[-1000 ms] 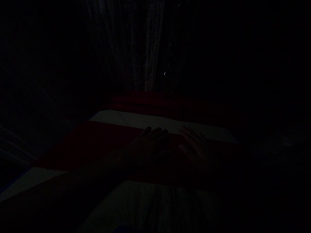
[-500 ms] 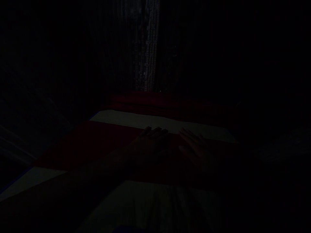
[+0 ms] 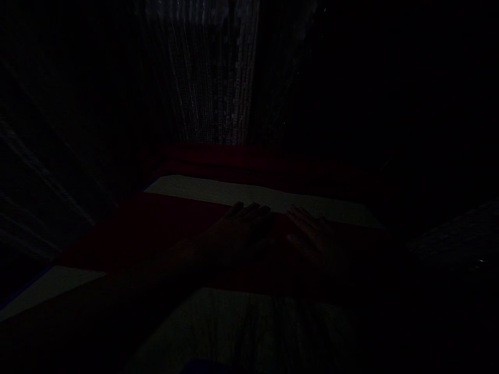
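Note:
The picture is very dark. A broad cloth with a dark red band (image 3: 163,223) between pale strips lies spread out in front of me. My left hand (image 3: 244,228) rests palm down on the red band, its fingers stretched forward to the edge of the far pale strip (image 3: 202,190). Beside it on the right, my right hand (image 3: 312,231) lies flat with the fingers apart, its tips also near that strip. Neither hand shows anything held. The right wrist and forearm fade into darkness.
Behind the far strip runs a bunched dark red fabric (image 3: 234,158). Beyond it, faint vertical lines like hanging strands or threads (image 3: 234,78) rise at the back. Faint slanting lines (image 3: 47,176) show on the left. A nearer pale strip (image 3: 218,322) lies in front of me.
Both hands stay in nearly the same place on the cloth. The vertical strands at the back and the lines at the left show a little more clearly now.

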Demonstrator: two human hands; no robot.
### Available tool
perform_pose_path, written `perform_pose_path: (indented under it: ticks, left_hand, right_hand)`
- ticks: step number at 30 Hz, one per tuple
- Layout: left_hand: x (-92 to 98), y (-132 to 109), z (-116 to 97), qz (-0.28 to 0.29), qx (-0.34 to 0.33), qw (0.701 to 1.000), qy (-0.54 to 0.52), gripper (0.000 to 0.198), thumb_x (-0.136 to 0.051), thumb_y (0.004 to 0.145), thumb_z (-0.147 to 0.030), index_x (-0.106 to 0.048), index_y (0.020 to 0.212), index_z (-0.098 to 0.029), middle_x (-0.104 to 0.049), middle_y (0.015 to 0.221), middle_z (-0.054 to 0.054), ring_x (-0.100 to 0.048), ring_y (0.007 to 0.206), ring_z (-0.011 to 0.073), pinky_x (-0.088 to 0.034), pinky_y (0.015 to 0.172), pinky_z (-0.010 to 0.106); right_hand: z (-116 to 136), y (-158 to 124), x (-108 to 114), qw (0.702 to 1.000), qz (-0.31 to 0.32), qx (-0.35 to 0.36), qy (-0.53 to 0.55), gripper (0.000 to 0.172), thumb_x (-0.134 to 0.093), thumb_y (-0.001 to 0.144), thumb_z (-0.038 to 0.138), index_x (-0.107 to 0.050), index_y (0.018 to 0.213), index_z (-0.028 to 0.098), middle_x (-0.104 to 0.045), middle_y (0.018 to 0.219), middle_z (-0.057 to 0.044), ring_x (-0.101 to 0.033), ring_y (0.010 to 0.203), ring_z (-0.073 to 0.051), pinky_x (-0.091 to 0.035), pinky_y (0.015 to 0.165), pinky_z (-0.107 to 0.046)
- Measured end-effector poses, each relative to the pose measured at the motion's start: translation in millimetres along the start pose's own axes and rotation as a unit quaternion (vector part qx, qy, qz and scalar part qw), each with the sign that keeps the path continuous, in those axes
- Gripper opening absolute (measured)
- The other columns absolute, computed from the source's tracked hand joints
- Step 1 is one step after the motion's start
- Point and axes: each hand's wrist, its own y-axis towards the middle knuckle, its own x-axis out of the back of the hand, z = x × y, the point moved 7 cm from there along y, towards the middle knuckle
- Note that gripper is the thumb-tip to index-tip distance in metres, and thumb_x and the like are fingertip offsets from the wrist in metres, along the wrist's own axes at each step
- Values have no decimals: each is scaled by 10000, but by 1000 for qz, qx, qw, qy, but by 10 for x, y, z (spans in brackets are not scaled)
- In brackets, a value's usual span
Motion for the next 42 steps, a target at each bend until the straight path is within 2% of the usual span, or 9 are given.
perform_pose_path:
  ticks: [3, 6, 11, 14, 18, 24, 28, 35, 42]
  left_hand:
    - [7, -2, -3, 6, 2, 1000, 5, 692, -336, 1051, -621, -350, 1595, -194, -212, 1691, 71, -158, 1583, 304, -128, 1285, 619]
    - [24, -1, -11, 13, 8, 1000, 4, 701, -334, 1047, -633, -350, 1596, -197, -209, 1692, 76, -156, 1583, 308, -126, 1284, 619]
    - [24, 1, -19, 12, 10, 1000, 0, 695, -342, 1049, -624, -334, 1602, -203, -203, 1693, 64, -152, 1584, 299, -123, 1290, 608]
    - [12, 0, -18, 9, 7, 1000, 2, 695, -344, 1050, -621, -341, 1599, -195, -208, 1692, 65, -161, 1582, 301, -130, 1291, 602]
    - [7, 3, -10, 8, 7, 1000, 6, 707, -332, 1047, -632, -327, 1605, -197, -197, 1694, 70, -155, 1583, 303, -128, 1288, 609]
    - [33, 8, -13, -3, 0, 1000, 2, 706, -310, 1049, -636, -364, 1589, -185, -234, 1684, 88, -186, 1575, 314, -147, 1280, 614]
    - [13, 6, -11, 8, 3, 1000, -5, 723, -314, 1042, -652, -341, 1600, -193, -202, 1692, 82, -161, 1581, 314, -128, 1283, 614]
    - [-2, 31, -5, -3, 0, 1000, 3, 710, -314, 1046, -639, -359, 1591, -187, -230, 1685, 91, -186, 1575, 319, -137, 1281, 616]
    - [43, 17, -25, 22, 15, 1000, -8, 702, -349, 1049, -615, -328, 1604, -185, -205, 1692, 85, -150, 1584, 306, -106, 1293, 602]
  right_hand:
    - [2, -5, 9, 1000, -10, -4, -8, 807, -103, 1010, 787, -350, 1591, 284, -215, 1647, 45, -199, 1556, -190, -144, 1289, -611]
    - [14, -13, -20, 1000, 8, -4, -12, 863, -67, 993, 807, -380, 1579, 255, -247, 1637, 31, -206, 1553, -197, -133, 1290, -612]
    - [24, -11, 11, 1000, -11, -8, -8, 837, -78, 999, 798, -338, 1596, 273, -208, 1648, 56, -174, 1561, -165, -125, 1307, -573]
    - [9, -6, -34, 1000, 11, -5, -22, 897, -17, 972, 822, -366, 1582, 264, -237, 1638, 52, -187, 1558, -177, -130, 1298, -600]
    - [-32, -3, -77, 999, 28, -10, -14, 870, -52, 974, 828, -345, 1592, 291, -213, 1645, 65, -162, 1565, -169, -109, 1305, -593]
    - [-25, 2, -58, 999, 43, -17, -7, 905, -48, 963, 841, -349, 1599, 272, -222, 1646, 39, -166, 1564, -184, -96, 1306, -591]
    - [-17, 2, -52, 998, 57, -20, -1, 920, -51, 962, 845, -345, 1602, 254, -212, 1648, 36, -151, 1568, -180, -88, 1307, -590]
    - [-9, -5, -55, 999, 43, -9, 3, 851, -96, 1001, 795, -357, 1597, 247, -215, 1649, 17, -162, 1566, -197, -97, 1298, -607]
    - [-15, 0, -48, 1000, 28, -12, -4, 914, -39, 970, 833, -382, 1582, 249, -250, 1636, 21, -193, 1558, -189, -113, 1298, -597]
